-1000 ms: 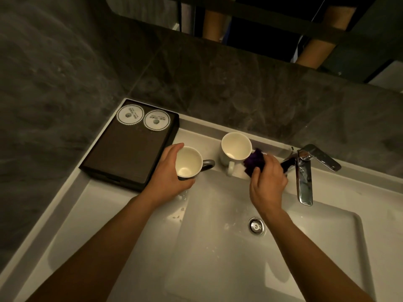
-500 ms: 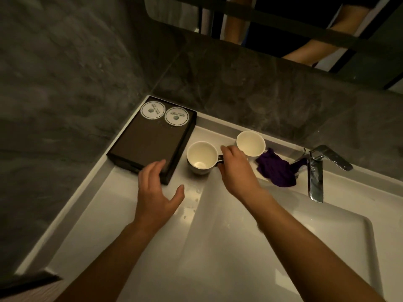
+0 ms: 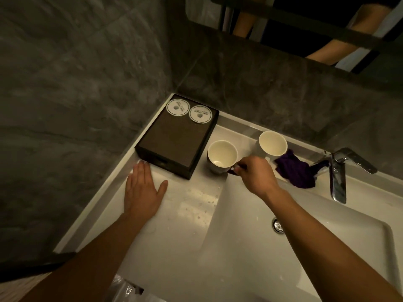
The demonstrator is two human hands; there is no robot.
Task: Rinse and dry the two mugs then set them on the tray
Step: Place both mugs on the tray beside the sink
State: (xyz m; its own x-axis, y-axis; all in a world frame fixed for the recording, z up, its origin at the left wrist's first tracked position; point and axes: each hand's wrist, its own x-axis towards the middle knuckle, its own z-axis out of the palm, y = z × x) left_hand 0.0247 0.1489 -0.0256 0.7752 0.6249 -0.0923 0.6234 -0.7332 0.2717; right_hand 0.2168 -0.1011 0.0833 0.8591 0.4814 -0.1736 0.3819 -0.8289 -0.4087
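The right grip (image 3: 254,173) pinches the handle of an upright mug (image 3: 221,156) just to its left, with the dark tray (image 3: 174,140) beyond. Behind the grip stands the second mug (image 3: 272,143), and a purple cloth (image 3: 294,171) lies to its right. The left grip (image 3: 141,192) lies flat on the table (image 3: 192,205).

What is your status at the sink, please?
Right hand pinches near mug handle; left hand flat on counter. Far mug by purple cloth. Tray holds only two coasters.
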